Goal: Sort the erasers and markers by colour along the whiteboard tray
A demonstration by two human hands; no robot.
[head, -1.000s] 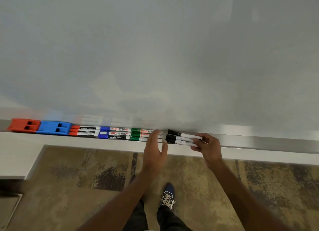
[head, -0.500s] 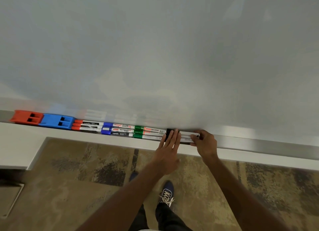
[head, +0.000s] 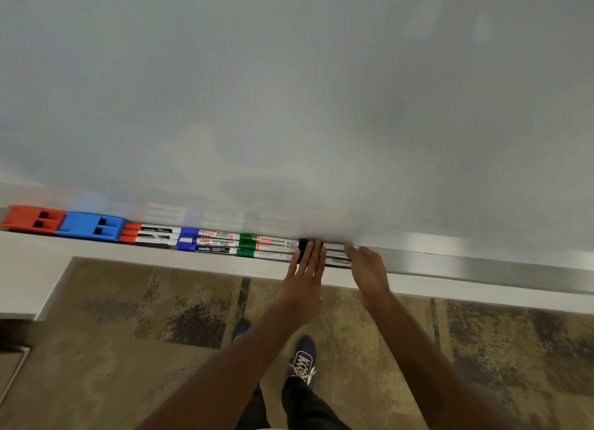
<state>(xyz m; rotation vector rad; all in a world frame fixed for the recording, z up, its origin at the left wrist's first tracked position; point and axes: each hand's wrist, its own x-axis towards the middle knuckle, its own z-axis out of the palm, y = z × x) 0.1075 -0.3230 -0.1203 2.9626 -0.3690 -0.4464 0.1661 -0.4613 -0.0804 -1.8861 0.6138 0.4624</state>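
single head cam, wide-angle, looking forward and steeply down. close to the whiteboard (head: 289, 92); its tray (head: 482, 265) crosses mid-frame, slightly tilted, floor (head: 128, 349) and shoes (head: 302, 362) below.

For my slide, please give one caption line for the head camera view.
Both hands press black markers beside green markers on the whiteboard tray.

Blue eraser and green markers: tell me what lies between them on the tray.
In the head view, the red markers and then the blue markers lie between the blue eraser and green markers.
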